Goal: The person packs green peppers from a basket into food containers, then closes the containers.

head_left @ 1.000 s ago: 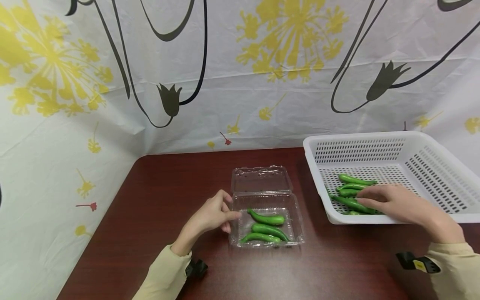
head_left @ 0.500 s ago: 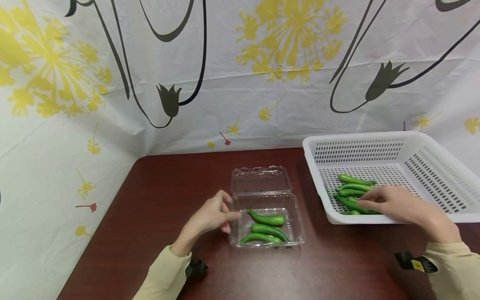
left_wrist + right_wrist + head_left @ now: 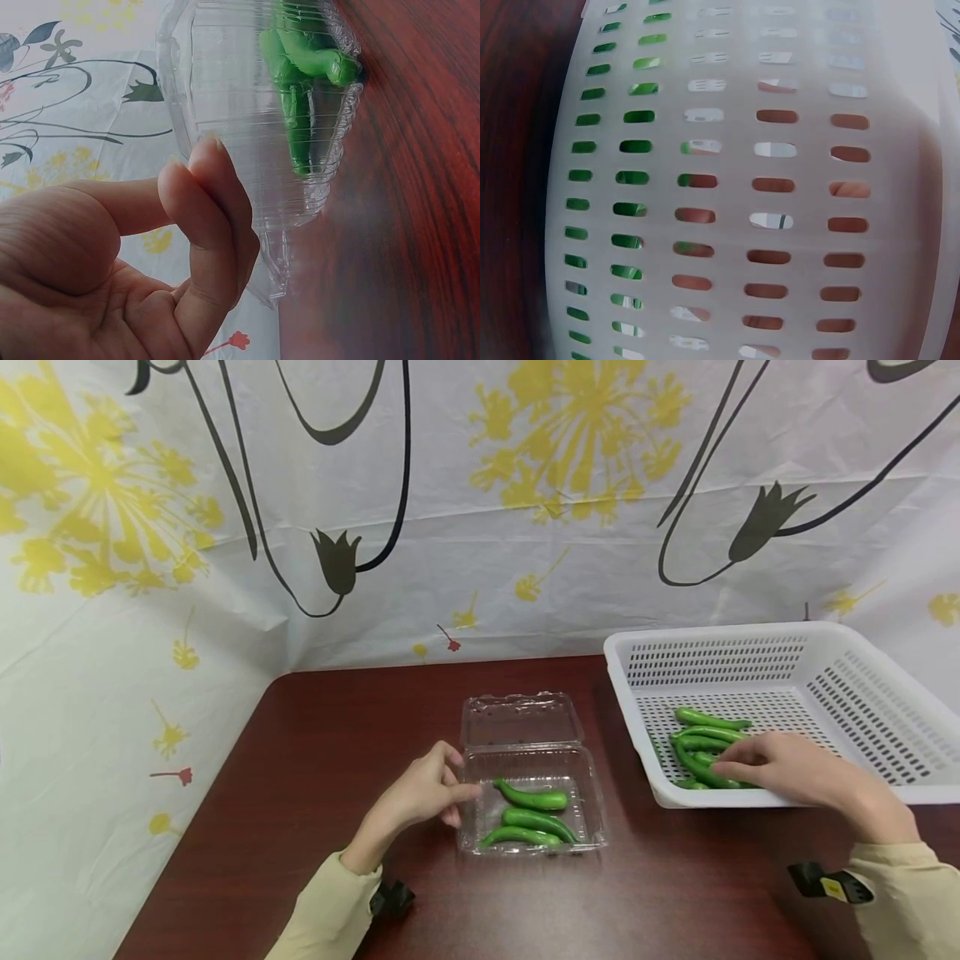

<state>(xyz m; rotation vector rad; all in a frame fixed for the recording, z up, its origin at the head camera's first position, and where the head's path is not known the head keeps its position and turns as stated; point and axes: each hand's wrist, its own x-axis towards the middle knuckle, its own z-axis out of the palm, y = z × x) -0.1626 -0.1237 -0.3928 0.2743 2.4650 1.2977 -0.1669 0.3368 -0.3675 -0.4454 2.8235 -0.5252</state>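
In the head view my left hand (image 3: 426, 783) pinches the left rim of a clear plastic clamshell container (image 3: 596, 793), thumb on the inner side. The container's lid (image 3: 521, 720) lies folded back, away from me. Inside it are 3 green chili peppers (image 3: 534, 798); the left wrist view also shows green peppers (image 3: 296, 67) through the ribbed wall. My right hand (image 3: 795, 768) reaches into the white basket (image 3: 637, 727), thumb and fingers bent around a green chili pepper (image 3: 697, 772) in the pile. Its fingertips are partly hidden, and the basket wall (image 3: 735, 157) covers most of the right wrist view.
Several more green chili peppers (image 3: 708, 720) lie at the basket's left side. The basket stands on the right of the dark red table (image 3: 360, 735), with its high slotted walls around the right hand. A patterned white sheet (image 3: 465, 568) hangs behind the table.
In the basket, the chili peppers under my right hand have shifted and one has turned more steeply. The right hand has moved very slightly. My left hand and the container stay put.
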